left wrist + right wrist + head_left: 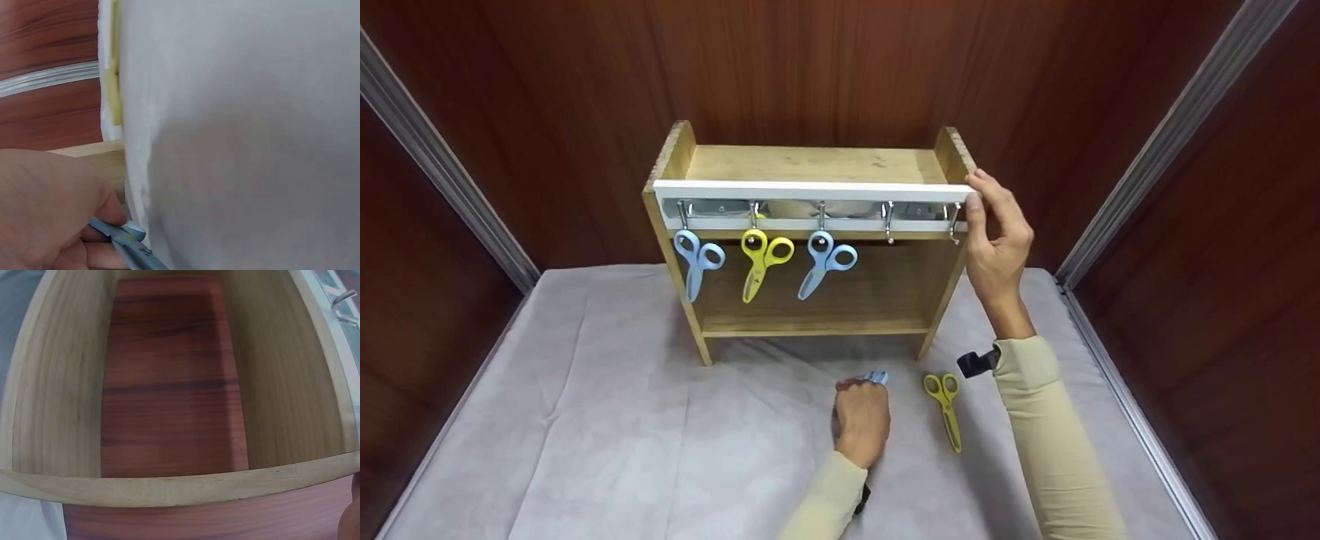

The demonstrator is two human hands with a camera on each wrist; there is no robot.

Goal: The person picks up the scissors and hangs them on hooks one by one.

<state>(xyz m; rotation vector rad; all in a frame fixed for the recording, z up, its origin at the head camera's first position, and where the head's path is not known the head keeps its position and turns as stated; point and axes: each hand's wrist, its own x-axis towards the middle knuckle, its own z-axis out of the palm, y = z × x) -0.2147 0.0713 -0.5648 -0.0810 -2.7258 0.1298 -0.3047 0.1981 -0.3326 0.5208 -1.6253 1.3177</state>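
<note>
Head view: looks down on a wooden shelf (pixel 810 163), upright on a pale cloth (pixel 607 420) before a brown wood-grain wall (pixel 825 75).
Left hand (pixel 863 420): low in front of the shelf, curled closed, with a pair of light-blue scissors (pixel 126 239) pinched between thumb and fingers (clearest from the left wrist).
Scissors in grip: mostly hidden by the knuckles from above, a blue end showing just beyond; cannot tell whether touching the cloth.
Right hand (pixel 1000 240): raised at the shelf's front right corner, partly closed on that corner, thumb at the end of the white rail (pixel 810 190), fingertips by the wooden side panel.
Hooks (pixel 889 221): five in a row along the rail, silver, scissors on the first three from the left.
Hanging scissors: first blue pair (pixel 695 279), yellow pair (pixel 754 279), second blue pair (pixel 813 277), all blades down.
Loose yellow scissors (pixel 949 417): flat on the cloth, right of the left hand, rings toward the shelf.
Right wrist view: shelf boards, reddish-brown grain between, one hook at upper right.
Sleeves (pixel 1054 442): pale yellow, black device (pixel 976 364) at the right cuff.
</note>
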